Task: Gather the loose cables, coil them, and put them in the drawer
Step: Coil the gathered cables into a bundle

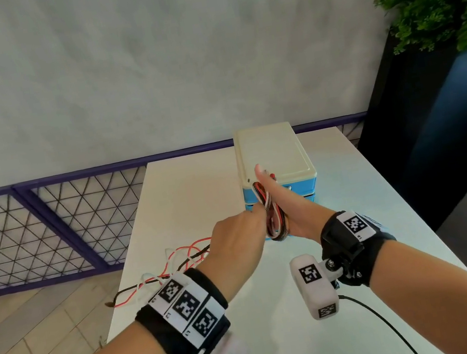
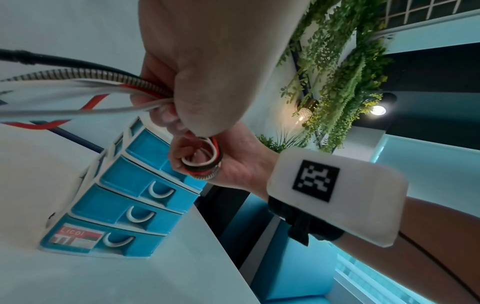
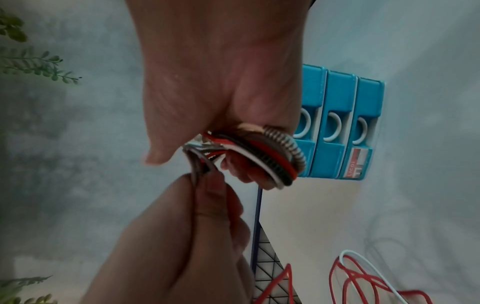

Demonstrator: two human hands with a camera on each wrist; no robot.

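Red, white, black and metal-spiral cables (image 1: pixel 273 216) are wound in several turns round the right hand (image 1: pixel 284 199), looped about the palm and the base of the raised thumb, with the fingers curled beneath the coil as the left wrist view shows. That hand stands edge-up, the thumb pointing away from the person, so the coil's long axis runs along the hand, toward the drawer unit. The left hand (image 1: pixel 236 238) is closed round the same bundle just beside the coil, fingers and thumb pinching the strands where they leave it. From that pinch the uncoiled tails (image 1: pixel 178 263) trail left and back toward the person, across the white desk (image 1: pixel 197 189), in loose overlapping loops; one end reaches the desk's left edge.

Judgement: the coiling step is in hand and unfinished, since a good length is still slack. The next turn depends on the left hand, the nearer to the slack, feeding strands over the right palm along the coil's existing line.

Directly beyond the right hand stands a small plastic drawer unit (image 1: pixel 275 154) with a cream lid and blue drawers (image 2: pixel 135 214) bearing white loop handles. Every drawer in view appears closed, so one must be opened before stowing. The jackets look smooth, the spiral sheath ribbed and stiffer, likely to spring.
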